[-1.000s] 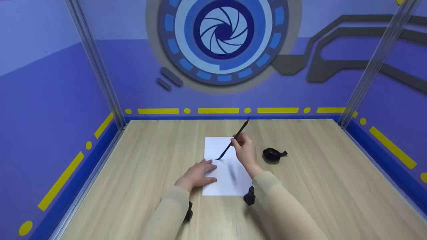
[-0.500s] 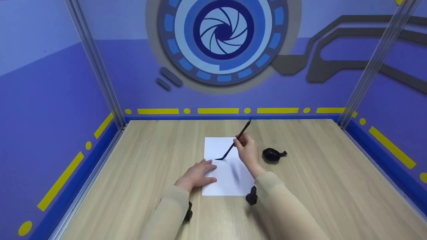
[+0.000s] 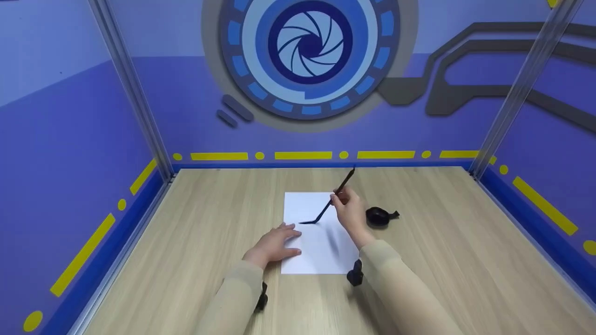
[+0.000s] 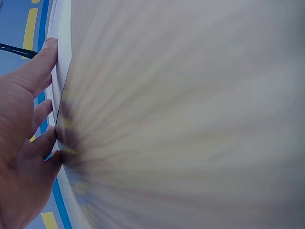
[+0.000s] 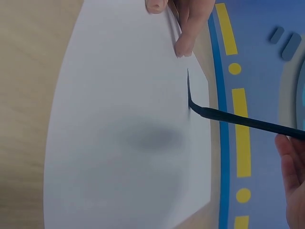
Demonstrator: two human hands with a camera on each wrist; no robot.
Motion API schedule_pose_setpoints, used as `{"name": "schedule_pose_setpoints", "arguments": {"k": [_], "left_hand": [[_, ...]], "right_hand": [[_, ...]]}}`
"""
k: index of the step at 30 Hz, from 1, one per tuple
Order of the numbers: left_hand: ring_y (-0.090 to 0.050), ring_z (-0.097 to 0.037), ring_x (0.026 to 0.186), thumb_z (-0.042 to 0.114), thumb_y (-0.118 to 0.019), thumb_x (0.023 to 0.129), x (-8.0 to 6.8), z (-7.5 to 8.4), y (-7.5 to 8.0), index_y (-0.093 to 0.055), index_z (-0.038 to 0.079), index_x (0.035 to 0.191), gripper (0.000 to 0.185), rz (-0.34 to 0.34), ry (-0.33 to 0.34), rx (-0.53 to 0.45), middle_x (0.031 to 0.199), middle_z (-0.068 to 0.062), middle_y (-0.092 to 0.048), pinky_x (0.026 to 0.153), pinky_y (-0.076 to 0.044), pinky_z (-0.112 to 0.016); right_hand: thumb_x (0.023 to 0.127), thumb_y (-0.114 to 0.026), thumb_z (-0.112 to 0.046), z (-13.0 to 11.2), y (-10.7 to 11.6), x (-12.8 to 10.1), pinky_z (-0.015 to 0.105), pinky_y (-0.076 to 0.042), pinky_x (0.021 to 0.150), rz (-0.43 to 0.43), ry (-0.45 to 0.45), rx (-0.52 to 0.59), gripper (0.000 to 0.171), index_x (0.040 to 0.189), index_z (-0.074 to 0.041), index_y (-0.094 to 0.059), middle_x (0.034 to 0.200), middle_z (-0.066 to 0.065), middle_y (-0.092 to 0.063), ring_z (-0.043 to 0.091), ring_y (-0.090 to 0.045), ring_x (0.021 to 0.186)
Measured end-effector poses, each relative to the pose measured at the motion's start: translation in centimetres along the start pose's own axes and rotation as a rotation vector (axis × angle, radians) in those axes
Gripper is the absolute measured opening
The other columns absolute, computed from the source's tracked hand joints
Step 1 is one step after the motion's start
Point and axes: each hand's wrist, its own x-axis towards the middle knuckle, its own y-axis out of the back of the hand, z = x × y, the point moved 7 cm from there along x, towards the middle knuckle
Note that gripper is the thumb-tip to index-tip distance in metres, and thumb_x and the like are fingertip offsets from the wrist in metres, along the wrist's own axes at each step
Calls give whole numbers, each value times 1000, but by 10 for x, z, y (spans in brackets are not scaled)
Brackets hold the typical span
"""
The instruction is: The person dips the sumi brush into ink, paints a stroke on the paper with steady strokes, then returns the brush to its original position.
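Observation:
A sheet of white paper (image 3: 309,258) lies upright on the table in front of me. My left hand (image 3: 274,244) presses its left edge with spread fingers. In my right hand (image 3: 350,211) I pinch a dark brush (image 3: 345,180) partway along its handle, the shaft tilted up to the right. The bent tip meets the paper, and a short black stroke (image 5: 188,83) runs leftward from it, towards the left fingertips. The left wrist view shows the left fingers (image 4: 45,62) flat against the sheet and part of the brush (image 4: 19,50) beyond them.
A small black dish (image 3: 378,217) with a stubby handle stands right of the paper, beside my right hand. The wooden table (image 3: 214,209) is bounded by blue panels (image 3: 195,102) with metal posts (image 3: 507,107) at the corners. Black wrist devices (image 3: 355,273) hang under both sleeves.
My right hand has moved the brush to the right across the paper, and the black line has grown longer behind the tip. The left hand has stayed in place.

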Motion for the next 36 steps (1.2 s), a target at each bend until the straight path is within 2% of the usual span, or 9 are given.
{"name": "schedule_pose_setpoints", "arguments": {"k": [6,13,19,26,33,36], "left_hand": [[-29,-39,157,34,-72,96,-1,0,1,-59,11,144,55,-1,-3,-6,163,-13,-44,129,-27,-56],[-31,-40,156,33,-73,95,-1,0,0,-60,9,143,55,4,-4,-7,162,-15,-44,128,-28,-57],[-29,-39,157,34,-73,96,0,0,1,-59,12,144,55,-1,6,-8,163,-13,-44,129,-26,-55],[-28,-37,158,35,-72,96,0,0,0,-59,13,145,55,-8,19,-15,164,-11,-42,130,-25,-54],[-31,-40,156,34,-73,95,0,1,0,-60,9,143,55,5,-10,9,162,-14,-45,129,-27,-56],[-30,-40,156,34,-73,96,0,0,0,-60,10,144,55,4,-1,8,162,-13,-44,129,-27,-55]], "right_hand": [[97,-68,-7,3,5,1,28,-60,76,4,-10,-32,11,104,3,-69,89,18,-75,30,-77,84],[99,-66,-8,9,10,1,38,-62,82,-5,-65,-29,14,107,4,-67,93,19,-74,31,-76,88],[98,-67,-8,12,16,2,29,-59,78,15,-95,-47,14,106,3,-68,91,19,-75,28,-75,85],[98,-68,-8,17,24,4,27,-56,76,35,-117,-54,13,105,2,-69,90,18,-75,25,-74,82],[98,-68,-9,19,28,5,20,-54,77,32,-126,-6,13,105,2,-68,92,19,-75,27,-74,84],[98,-67,-9,23,30,5,18,-55,77,25,-149,20,14,106,2,-68,94,19,-74,26,-73,87]]}}
